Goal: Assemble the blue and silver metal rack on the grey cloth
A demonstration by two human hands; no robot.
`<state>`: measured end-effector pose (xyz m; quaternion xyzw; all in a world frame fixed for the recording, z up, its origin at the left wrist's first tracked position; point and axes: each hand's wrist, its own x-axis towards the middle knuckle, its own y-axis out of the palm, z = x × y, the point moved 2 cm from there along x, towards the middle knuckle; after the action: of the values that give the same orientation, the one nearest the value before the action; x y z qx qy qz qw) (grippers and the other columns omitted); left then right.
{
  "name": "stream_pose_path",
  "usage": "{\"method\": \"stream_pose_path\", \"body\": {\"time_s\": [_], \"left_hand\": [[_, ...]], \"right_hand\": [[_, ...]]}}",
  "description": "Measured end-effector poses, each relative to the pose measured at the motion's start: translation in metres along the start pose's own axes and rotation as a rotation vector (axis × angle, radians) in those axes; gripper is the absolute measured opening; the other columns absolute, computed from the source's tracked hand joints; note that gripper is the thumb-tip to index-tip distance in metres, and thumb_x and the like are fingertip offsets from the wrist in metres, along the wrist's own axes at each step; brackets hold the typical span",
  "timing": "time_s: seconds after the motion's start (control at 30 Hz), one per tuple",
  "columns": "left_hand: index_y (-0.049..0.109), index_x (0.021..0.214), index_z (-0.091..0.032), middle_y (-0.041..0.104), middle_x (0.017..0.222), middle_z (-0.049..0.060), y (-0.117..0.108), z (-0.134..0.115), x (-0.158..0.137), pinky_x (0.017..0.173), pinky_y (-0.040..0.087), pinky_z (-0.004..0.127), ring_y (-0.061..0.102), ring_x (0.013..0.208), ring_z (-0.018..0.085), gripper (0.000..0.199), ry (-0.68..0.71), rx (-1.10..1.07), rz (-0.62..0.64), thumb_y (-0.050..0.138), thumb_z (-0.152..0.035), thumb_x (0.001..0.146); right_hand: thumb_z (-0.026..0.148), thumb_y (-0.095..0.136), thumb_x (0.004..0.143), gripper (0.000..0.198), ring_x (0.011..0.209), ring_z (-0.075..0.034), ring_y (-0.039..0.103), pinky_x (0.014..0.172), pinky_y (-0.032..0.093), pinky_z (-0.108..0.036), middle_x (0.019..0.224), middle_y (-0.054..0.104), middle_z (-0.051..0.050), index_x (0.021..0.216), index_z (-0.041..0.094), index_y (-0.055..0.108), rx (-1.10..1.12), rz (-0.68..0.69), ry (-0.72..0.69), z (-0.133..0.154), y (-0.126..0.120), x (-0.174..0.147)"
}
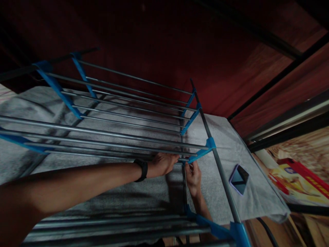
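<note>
A rack of thin grey metal tubes [115, 136] joined by blue plastic brackets lies across the middle of the view. My left hand [163, 164], with a black watch [141, 170] on its wrist, has its fingers closed around the lowest tube of the middle tier, close to its right end. Just right of it, my right hand [193, 175] reaches up from below and pinches the lower end of a blue bracket [202, 153], where that tube meets it. The bracket's upper end clips onto a long slanted pole [223, 178]. My right fingertips are partly hidden by the bracket.
Another tier [133, 97] stands behind, and more tubes [115, 228] run close in front. Underneath lies a grey cloth [216, 202] with a phone [239, 179] on it. A red and yellow box [303, 181] sits at right; a dark red curtain [154, 41] hangs behind.
</note>
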<state>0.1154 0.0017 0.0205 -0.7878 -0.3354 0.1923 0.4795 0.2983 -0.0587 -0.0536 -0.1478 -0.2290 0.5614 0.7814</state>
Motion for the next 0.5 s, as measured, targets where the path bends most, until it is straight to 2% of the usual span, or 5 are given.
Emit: {"method": "stream_pose_path", "body": {"time_s": [0.27, 0.5], "left_hand": [[0.063, 0.110, -0.017, 0.072, 0.094, 0.006, -0.009, -0.004, 0.000, 0.069, 0.037, 0.022, 0.061, 0.078, 0.017, 0.021, -0.016, 0.014, 0.051, 0.045, -0.022, 0.100], [0.062, 0.108, -0.018, 0.073, 0.094, 0.005, 0.005, 0.005, 0.004, 0.072, 0.041, 0.024, 0.063, 0.079, 0.018, 0.019, 0.026, 0.035, 0.008, 0.046, -0.024, 0.099]], "right_hand": [[0.048, 0.048, 0.091, 0.037, 0.084, -0.022, 0.068, 0.078, 0.054, -0.036, 0.099, 0.070, -0.009, 0.114, 0.022, 0.059, 0.020, 0.002, 0.040, 0.000, 0.001, 0.000], [0.047, 0.050, 0.091, 0.038, 0.084, -0.022, 0.068, 0.078, 0.054, -0.035, 0.099, 0.071, -0.009, 0.117, 0.021, 0.059, 0.006, -0.011, 0.040, -0.001, 0.002, -0.001]]}}
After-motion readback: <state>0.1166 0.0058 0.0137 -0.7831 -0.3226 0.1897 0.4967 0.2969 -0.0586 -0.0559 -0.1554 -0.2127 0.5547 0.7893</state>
